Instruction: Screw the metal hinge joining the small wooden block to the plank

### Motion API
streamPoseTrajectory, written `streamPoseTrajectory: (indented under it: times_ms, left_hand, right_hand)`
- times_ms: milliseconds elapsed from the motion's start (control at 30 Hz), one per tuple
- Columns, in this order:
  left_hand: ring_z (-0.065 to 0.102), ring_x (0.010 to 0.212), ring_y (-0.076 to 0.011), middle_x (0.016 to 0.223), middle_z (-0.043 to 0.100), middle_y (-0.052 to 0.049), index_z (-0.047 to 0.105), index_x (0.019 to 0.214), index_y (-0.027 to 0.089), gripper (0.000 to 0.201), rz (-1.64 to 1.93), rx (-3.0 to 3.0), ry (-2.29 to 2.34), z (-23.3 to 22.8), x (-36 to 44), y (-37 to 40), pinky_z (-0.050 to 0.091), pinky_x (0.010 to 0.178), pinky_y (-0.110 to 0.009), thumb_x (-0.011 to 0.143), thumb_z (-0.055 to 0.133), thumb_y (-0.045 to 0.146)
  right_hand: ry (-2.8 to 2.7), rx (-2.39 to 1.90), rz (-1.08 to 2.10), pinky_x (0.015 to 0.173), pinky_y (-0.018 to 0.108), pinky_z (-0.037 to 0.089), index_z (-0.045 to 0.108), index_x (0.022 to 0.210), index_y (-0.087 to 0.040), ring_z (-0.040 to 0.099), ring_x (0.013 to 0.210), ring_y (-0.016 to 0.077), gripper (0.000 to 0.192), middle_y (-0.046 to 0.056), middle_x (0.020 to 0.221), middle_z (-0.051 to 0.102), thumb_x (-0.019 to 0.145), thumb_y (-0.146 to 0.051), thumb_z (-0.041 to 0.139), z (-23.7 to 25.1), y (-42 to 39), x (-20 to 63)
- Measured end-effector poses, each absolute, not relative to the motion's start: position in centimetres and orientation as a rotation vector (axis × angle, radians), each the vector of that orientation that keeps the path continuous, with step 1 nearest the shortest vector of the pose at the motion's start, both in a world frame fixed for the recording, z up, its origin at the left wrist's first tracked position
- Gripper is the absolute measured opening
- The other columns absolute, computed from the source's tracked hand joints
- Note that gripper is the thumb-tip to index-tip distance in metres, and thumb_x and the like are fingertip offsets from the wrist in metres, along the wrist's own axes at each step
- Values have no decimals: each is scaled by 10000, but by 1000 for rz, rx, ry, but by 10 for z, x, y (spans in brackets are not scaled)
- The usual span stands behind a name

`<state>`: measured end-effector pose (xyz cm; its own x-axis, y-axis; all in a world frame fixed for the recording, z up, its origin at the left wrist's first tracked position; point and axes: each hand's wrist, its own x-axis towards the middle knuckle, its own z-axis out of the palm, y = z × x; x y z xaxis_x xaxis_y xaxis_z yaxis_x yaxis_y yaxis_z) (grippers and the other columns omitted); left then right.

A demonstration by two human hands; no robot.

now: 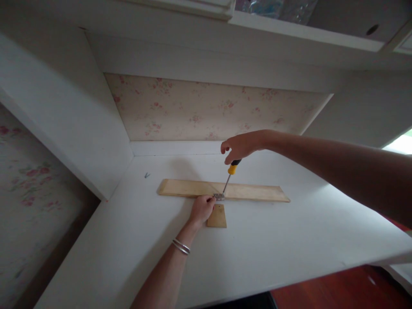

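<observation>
While our right hand [238, 147] is clenched around the screwdriver [231, 174], its tip on what looks like a small metal hinge [219, 197], our left hand [201, 209] presses its fingers [210, 200] on the long wooden strip [251, 192] and beside the small wooden piece [217, 216] on the white bench [289, 240].

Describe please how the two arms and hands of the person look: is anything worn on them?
Both arms are bare, with no sleeves in view and no gloves. The left hand has thin silver-coloured bangles around its wrist, at least two. The right hand and its forearm show no jewellery or watch. No rings are visible on the fingers.
</observation>
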<state>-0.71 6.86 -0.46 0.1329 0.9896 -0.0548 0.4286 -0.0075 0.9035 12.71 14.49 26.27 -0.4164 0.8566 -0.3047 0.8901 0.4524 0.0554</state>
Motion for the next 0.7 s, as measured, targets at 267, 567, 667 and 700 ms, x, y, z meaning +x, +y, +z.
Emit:
streamPoseTrajectory:
  times_ms: [267,567,667,700]
  left_hand:
    - [525,537,-128,534,576,4,592,566,163,358,850,1615,1420,-5,-7,69,292,527,-237,857,464,328]
    - [530,542,-134,553,589,-3,596,564,161,350,876,1613,1417,-3,-7,68,298,533,-245,848,475,326]
    - [529,542,-131,555,591,-3,596,567,161,346,869,1611,1426,-4,-7,68,296,532,-243,848,475,322]
    - [528,539,-130,553,591,-3,596,567,160,344,866,1611,1430,-4,-6,68,295,532,-241,848,476,320]
  right_hand:
    - [2262,1521,-106,567,280,388,666,940,-142,610,551,158,386,63,750,692,861,-474,486,261,146,120]
    - [2265,1505,-133,534,273,386,628,1060,-140,598,552,171,314,68,729,682,768,-228,552,255,146,121]
    - [2344,1474,-183,541,269,384,599,1112,-176,599,599,169,418,67,868,687,701,-239,633,256,145,122]
    - [2331,1496,-170,535,275,381,608,1092,-168,595,588,174,403,68,834,686,715,-306,637,256,145,122]
